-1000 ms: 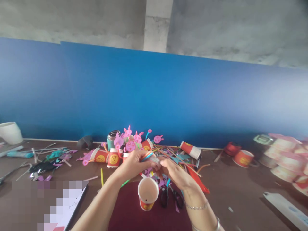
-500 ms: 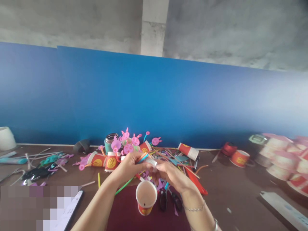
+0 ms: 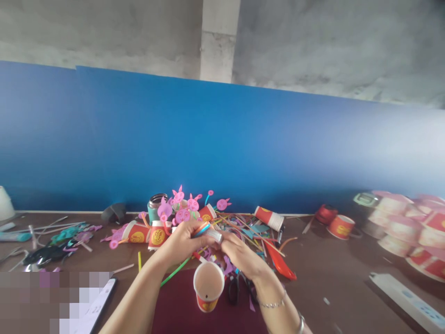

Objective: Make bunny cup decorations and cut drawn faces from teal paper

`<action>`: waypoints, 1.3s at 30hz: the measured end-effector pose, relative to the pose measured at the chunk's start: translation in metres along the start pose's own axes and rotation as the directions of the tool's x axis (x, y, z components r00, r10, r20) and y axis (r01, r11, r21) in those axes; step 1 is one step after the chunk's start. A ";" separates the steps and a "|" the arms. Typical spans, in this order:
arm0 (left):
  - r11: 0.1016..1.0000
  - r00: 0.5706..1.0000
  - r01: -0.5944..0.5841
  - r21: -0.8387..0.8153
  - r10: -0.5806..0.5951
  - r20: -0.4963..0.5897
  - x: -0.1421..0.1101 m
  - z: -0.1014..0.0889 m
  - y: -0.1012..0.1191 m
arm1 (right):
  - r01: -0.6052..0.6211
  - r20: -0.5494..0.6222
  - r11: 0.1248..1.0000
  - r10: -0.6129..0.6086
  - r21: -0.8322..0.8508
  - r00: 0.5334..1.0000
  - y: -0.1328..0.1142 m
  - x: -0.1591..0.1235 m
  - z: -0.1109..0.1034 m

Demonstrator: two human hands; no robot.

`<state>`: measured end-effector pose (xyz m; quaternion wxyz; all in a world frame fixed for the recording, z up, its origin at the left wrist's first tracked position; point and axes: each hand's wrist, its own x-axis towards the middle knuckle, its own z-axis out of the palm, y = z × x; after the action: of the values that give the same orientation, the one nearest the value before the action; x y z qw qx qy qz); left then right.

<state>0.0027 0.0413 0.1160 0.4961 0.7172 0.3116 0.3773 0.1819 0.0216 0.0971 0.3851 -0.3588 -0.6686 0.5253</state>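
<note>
My left hand (image 3: 186,239) is closed, with thin blue and orange strips (image 3: 202,229) showing between its thumb and forefinger. Between both hands is a clear, whitish piece that looks like a roll of tape (image 3: 214,235). My right hand (image 3: 239,255) has its fingers bent around the near side of that piece, and its fingertips are partly hidden. Just below the hands, a red and white paper cup (image 3: 208,285) stands mouth up on a dark red mat (image 3: 177,306); a small dark spot shows inside it. Black-handled scissors (image 3: 233,291) lie by the cup, partly behind my right wrist.
Pink pig-face cutouts (image 3: 182,202), paper cups (image 3: 158,235) and a teal jar (image 3: 155,211) crowd the back. Coloured strips and a red pouch-like piece (image 3: 281,262) lie right of centre. Stacked cups (image 3: 403,227) and a power strip (image 3: 406,297) are at right, a phone (image 3: 100,306) at left.
The view has shifted slightly, so the table things appear a little further left. My hands stay together over the cup, with the whitish piece turned a little between them.
</note>
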 end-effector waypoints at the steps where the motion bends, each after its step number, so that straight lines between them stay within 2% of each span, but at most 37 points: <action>1: 1.000 1.000 0.006 -0.022 -0.005 0.024 0.000 -0.001 0.000 | -0.013 0.039 1.000 0.012 0.020 0.999 -0.004 -0.001 -0.001; 4: 0.996 0.996 0.029 -0.079 -0.022 0.085 0.000 -0.003 -0.003 | -0.017 0.144 1.000 0.018 -0.011 0.989 -0.014 -0.007 -0.008; 7: 0.998 1.000 0.007 -0.069 -0.007 0.008 0.002 -0.001 -0.006 | 0.064 0.157 0.982 -0.035 -0.180 0.987 -0.016 -0.010 -0.017; 10: 0.999 0.993 -0.033 -0.020 0.031 -0.118 0.003 0.002 -0.003 | 0.128 0.031 0.937 -0.125 -0.326 0.992 -0.011 -0.006 -0.019; 13: 0.999 0.978 -0.017 0.051 0.027 -0.206 0.002 0.007 0.002 | 0.168 -0.107 0.886 -0.236 -0.432 0.966 -0.006 0.000 -0.016; 17: 0.985 0.974 0.022 0.174 0.018 -0.228 0.001 0.013 0.005 | 0.201 -0.109 0.849 -0.288 -0.489 0.951 -0.008 0.000 -0.013; 25: 0.964 0.971 0.059 0.260 0.005 -0.238 0.003 0.016 0.001 | 0.181 -0.096 0.808 -0.281 -0.561 0.955 -0.015 -0.006 -0.010; 32: 0.930 0.973 0.017 0.367 0.070 -0.222 0.001 0.017 -0.004 | 0.199 -0.088 0.808 -0.295 -0.554 0.951 -0.016 -0.006 -0.009; 36: 0.909 0.967 -0.019 0.417 0.123 -0.224 0.000 0.019 -0.003 | 0.142 -0.110 0.803 -0.250 -0.579 0.962 -0.015 -0.005 -0.006; 39: 0.919 0.962 -0.020 0.394 0.124 -0.241 0.000 0.020 -0.003 | 0.093 -0.137 0.796 -0.217 -0.598 0.967 -0.015 -0.005 -0.005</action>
<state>0.0193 0.0333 0.1090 0.2845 0.7562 0.4158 0.4176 0.1878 0.0165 0.1121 0.3621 -0.4544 -0.7834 0.2209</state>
